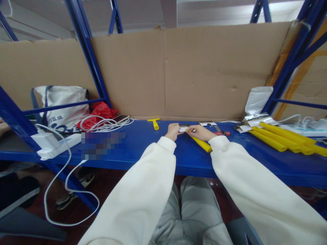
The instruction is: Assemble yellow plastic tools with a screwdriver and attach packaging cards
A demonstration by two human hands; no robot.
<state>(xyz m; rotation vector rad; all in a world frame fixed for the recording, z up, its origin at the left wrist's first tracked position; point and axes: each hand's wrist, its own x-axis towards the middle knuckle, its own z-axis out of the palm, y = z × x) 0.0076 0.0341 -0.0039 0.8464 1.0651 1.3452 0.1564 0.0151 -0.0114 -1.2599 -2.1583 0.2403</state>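
Head view: on the blue bench (143,143), the left hand (173,131) and right hand (201,132) pinch a small white label (183,129), apparently thin, light and floppy, best held by its ends, at a stiff yellow tube (203,144).

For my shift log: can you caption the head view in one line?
Both hands, left hand and right hand, pinch a small white label at the end of a yellow tube on the blue shelf.

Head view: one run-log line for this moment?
left hand: pinching small white strip | right hand: on same strip, yellow plastic tube under it | surface: blue metal shelf
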